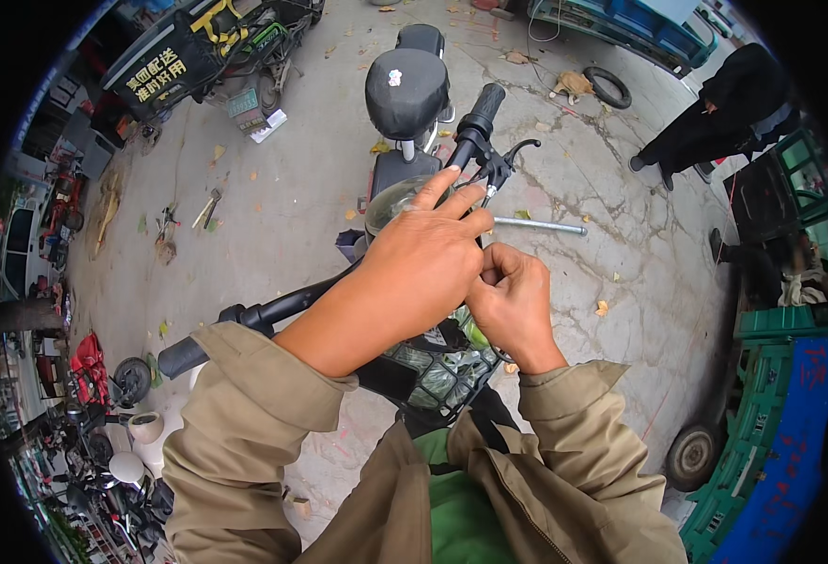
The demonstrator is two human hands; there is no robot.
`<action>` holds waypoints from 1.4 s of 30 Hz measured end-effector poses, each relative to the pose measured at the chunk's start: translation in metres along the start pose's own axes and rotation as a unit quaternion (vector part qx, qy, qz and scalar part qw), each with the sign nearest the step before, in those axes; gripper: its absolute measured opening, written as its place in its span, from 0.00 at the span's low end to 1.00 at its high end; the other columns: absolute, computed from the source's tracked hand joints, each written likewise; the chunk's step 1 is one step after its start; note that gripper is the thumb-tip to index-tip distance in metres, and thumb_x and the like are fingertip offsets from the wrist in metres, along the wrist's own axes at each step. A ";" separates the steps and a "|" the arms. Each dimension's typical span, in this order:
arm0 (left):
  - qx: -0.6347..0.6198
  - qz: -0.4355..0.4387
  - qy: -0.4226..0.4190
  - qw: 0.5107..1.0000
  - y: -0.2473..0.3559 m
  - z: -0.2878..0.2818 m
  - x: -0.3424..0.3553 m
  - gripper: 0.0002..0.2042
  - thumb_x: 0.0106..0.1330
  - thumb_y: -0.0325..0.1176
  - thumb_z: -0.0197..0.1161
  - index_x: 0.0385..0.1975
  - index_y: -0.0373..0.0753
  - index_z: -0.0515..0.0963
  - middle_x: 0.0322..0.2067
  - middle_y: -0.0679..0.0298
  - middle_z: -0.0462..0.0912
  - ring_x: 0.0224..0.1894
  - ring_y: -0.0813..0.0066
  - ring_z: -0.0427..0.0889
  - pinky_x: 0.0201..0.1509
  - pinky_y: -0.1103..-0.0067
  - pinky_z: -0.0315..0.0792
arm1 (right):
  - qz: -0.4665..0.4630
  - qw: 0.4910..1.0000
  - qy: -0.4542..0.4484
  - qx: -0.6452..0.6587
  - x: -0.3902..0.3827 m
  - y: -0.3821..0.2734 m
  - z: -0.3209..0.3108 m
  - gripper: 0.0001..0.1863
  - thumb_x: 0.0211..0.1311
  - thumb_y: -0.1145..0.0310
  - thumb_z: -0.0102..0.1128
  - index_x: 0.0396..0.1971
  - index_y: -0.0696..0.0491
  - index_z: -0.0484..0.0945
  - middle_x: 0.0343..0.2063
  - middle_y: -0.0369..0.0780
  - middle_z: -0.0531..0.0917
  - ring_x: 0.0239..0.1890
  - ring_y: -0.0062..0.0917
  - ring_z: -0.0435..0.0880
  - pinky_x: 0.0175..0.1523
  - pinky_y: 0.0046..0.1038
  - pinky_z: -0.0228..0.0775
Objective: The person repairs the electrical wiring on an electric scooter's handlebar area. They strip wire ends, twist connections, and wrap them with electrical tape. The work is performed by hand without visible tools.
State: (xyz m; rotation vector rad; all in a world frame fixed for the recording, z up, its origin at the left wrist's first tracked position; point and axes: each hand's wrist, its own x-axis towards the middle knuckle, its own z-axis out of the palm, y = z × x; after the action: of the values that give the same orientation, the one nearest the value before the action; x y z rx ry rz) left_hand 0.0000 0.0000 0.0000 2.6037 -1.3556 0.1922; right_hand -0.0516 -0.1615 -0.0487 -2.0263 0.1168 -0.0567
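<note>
So, two bare hands, one two-wheeler. The black handlebar (306,293) is right in the middle, running from lower left to upper right under the hands. I count two grips on it: the left one (184,357) and the right one (485,105), with one brake lever (524,148) showing beside the right one.

Left hand (423,258) is over the bar near that right end, index and middle fingers stretched out and a bit apart; thumb's hidden, so can't tell if it's gripping anything. Right hand (515,299) is just beside it, fingers curled in and thumb close to the index. Can't tell if they're clamped on something.

One metal rod (550,226) sticks out to the right, just above the right hand. Two black seats (405,99) further up, plus one black basket (437,411) with bagged greens (440,381) below the hands.
</note>
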 end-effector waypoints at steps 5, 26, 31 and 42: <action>-0.001 0.011 -0.008 1.000 -0.002 -0.008 0.000 0.08 0.49 0.24 0.72 0.29 0.40 0.93 0.58 0.63 0.85 0.73 0.58 0.72 0.86 0.52 0.50 | -0.039 0.999 0.020 0.016 0.000 -0.003 0.002 0.12 0.54 0.68 0.73 0.20 0.59 0.80 0.17 0.40 0.80 0.20 0.24 0.75 0.27 0.33 0.68; -0.018 0.052 0.046 0.997 -0.003 -0.001 0.000 0.06 0.50 0.27 0.68 0.24 0.33 0.91 0.53 0.54 0.85 0.72 0.48 0.73 0.85 0.45 0.51 | -0.098 0.991 0.023 -0.088 -0.005 0.000 -0.002 0.12 0.57 0.62 0.67 0.27 0.57 0.83 0.30 0.51 0.86 0.34 0.53 0.86 0.39 0.54 0.76; -0.005 0.090 0.032 0.995 -0.013 -0.002 0.000 0.07 0.49 0.27 0.69 0.25 0.33 0.91 0.51 0.54 0.85 0.71 0.48 0.74 0.84 0.45 0.52 | -0.075 0.995 0.032 -0.057 0.001 -0.003 0.004 0.13 0.55 0.62 0.67 0.23 0.58 0.82 0.27 0.50 0.84 0.32 0.54 0.85 0.37 0.52 0.74; -0.017 0.108 0.026 0.994 -0.013 -0.007 -0.001 0.08 0.48 0.27 0.69 0.28 0.35 0.91 0.49 0.57 0.86 0.68 0.51 0.76 0.83 0.45 0.52 | -0.127 0.989 0.061 -0.043 0.000 0.010 0.015 0.14 0.54 0.64 0.69 0.24 0.60 0.79 0.27 0.51 0.81 0.33 0.53 0.84 0.37 0.50 0.73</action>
State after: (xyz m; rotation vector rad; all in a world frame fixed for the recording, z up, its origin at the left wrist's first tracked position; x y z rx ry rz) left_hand 0.0101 0.0100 0.0050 2.4036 -1.6048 0.2647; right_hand -0.0509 -0.1522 -0.0647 -2.1133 -0.0634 -0.3411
